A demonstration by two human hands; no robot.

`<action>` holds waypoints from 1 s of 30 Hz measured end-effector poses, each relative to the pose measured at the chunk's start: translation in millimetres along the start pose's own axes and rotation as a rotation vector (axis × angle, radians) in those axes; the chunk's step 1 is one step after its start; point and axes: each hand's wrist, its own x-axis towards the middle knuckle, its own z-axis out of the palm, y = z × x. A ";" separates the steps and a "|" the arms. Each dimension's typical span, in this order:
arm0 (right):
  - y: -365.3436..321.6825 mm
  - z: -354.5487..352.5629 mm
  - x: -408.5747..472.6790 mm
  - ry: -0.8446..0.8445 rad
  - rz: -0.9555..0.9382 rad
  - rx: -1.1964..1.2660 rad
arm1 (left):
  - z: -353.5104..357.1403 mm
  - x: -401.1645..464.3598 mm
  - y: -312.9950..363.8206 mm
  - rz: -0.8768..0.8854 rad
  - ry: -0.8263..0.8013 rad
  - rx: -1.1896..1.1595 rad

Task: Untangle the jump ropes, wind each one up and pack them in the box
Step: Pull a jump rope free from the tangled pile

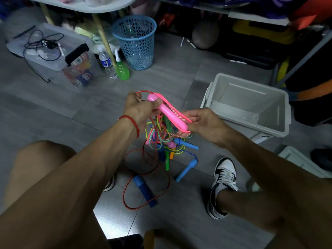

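Observation:
A pink jump-rope handle (169,114) is held up over the floor between both hands. My left hand (139,109) grips its upper end together with a loop of red cord. My right hand (203,124) pinches its lower end and the pink cord (177,109) laid along it. Below hangs a tangle of ropes (162,139) with green, pink, orange and blue handles. A red rope (143,178) loops on the floor around a dark blue handle (145,190). A light blue handle (186,169) lies nearby. The white box (251,105) stands open at the right.
A blue mesh basket (136,42), a water bottle (107,62) and a green bottle (122,69) stand behind. A clear bin (53,53) with cables is at the back left. My shoe (222,186) rests by the ropes. A white lid (301,160) lies at the right.

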 end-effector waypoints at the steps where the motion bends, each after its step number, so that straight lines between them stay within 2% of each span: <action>1: 0.2 -8.4 1.1 0.000 -0.013 -0.053 | -1.6 0.2 0.1 0.000 -0.041 0.003; 4: 3.6 -26.2 8.8 0.087 -0.072 -0.278 | -2.7 -4.2 6.0 0.001 -0.150 -0.002; 7: 5.8 -30.4 11.2 0.180 -0.114 -0.394 | -6.6 -5.2 18.4 -0.033 -0.302 0.001; 10: 0.3 -36.2 15.7 0.340 -0.148 -0.471 | -13.4 4.8 19.0 0.039 -0.459 0.376; 12: -8.1 -41.1 20.0 0.420 -0.080 -0.255 | -13.9 8.9 14.4 0.189 -0.496 0.753; 14: -11.5 -46.5 23.3 0.419 0.030 -0.146 | -10.9 9.8 9.6 0.373 -0.397 1.004; 15: -12.5 -48.4 23.4 0.404 0.075 -0.203 | -9.3 10.2 8.2 0.473 -0.316 1.036; 17: -11.6 -52.3 23.5 0.405 0.141 -0.412 | -7.5 11.0 6.8 0.586 -0.209 0.969; 18: -12.9 -52.1 22.5 0.378 0.163 -0.518 | -6.9 12.4 6.2 0.574 -0.207 0.917; 21: -16.5 -44.4 20.2 0.137 0.251 -0.838 | -1.5 10.7 4.0 0.534 -0.324 0.796; 22: -16.0 -37.9 21.6 0.066 0.207 -0.877 | 1.0 6.7 5.3 0.528 -0.371 0.746; 24: -17.5 -21.6 21.6 -0.018 -0.017 -0.819 | 3.6 1.3 7.5 0.551 -0.450 0.688; 26: -14.9 -8.0 24.0 -0.023 -0.215 -0.699 | 3.2 0.0 9.3 0.538 -0.521 0.636; 28: -14.1 -2.7 25.9 0.012 -0.271 -0.627 | 0.1 -2.3 12.1 0.471 -0.563 0.527; 30: -14.0 -2.9 28.8 0.015 -0.245 -0.597 | -1.9 -5.4 15.2 0.436 -0.576 0.445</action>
